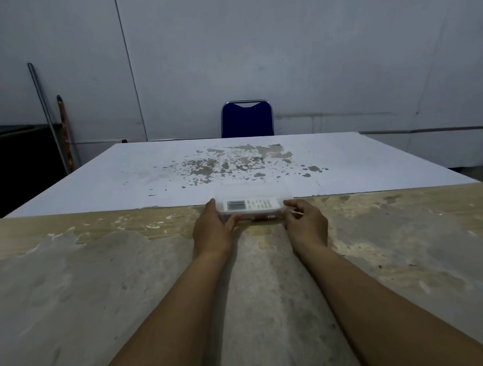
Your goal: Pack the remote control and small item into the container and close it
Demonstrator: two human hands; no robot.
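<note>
Hands bracket the clear plastic container [252, 207] mid-tabletop [100, 272]: left hand [213, 229] grips its end, right hand [305, 221] pinches the other. Remote control [252, 205] lies inside; uneven pressing could leave the lid unlatched.

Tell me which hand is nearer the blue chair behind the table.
Right, though only slightly. The right hand is at the clear container's right end, just right of the blue chair; the left hand grips the left end, further off to the side.
</note>
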